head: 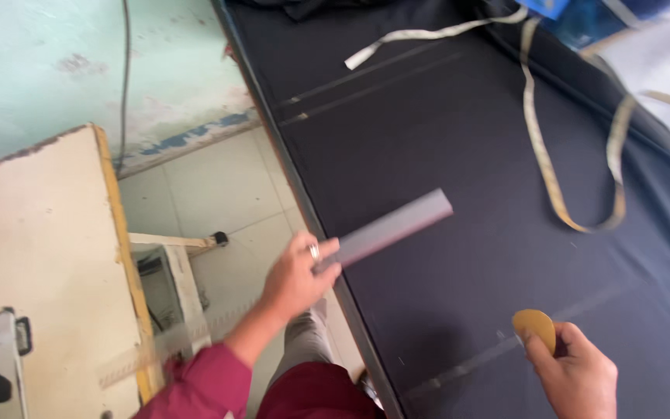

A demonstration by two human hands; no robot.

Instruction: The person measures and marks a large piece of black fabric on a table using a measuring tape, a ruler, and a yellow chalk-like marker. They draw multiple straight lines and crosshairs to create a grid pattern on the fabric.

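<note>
Grey and flat, a straight ruler (388,229) is angling up and to the right above the near edge of the dark cloth (474,178), its far end blurred and its near end pinched in the left hand (298,275). That grip is closing on the ruler's lower end, thumb on top and fingers curling beneath, a ring showing on one finger; a magenta sleeve (203,384) is covering the forearm behind it. Whether the ruler is touching the cloth cannot be told.

Lower right, the right hand (575,376) is holding a thin, rounded, mustard-yellow disc of chalk (535,326), fingers and thumb clamping its lower edge so that most of the smooth face is standing clear above them. The chalk is hovering just over the cloth, near faint pale lines drawn on it.

The cloth is a smooth, matte navy-black fabric, lying flat across the table (304,194), whose thin dark edge is running diagonally. More pale chalk lines are crossing the fabric farther up. A long, limp, cream-yellow measuring tape (540,147) is looping over the cloth well apart from both hands.

Left of the table, pale floor tiles (203,194) are showing, with a cream-topped, wood-edged board (40,264) beside them and a worn pale-green wall (48,62) behind.
</note>
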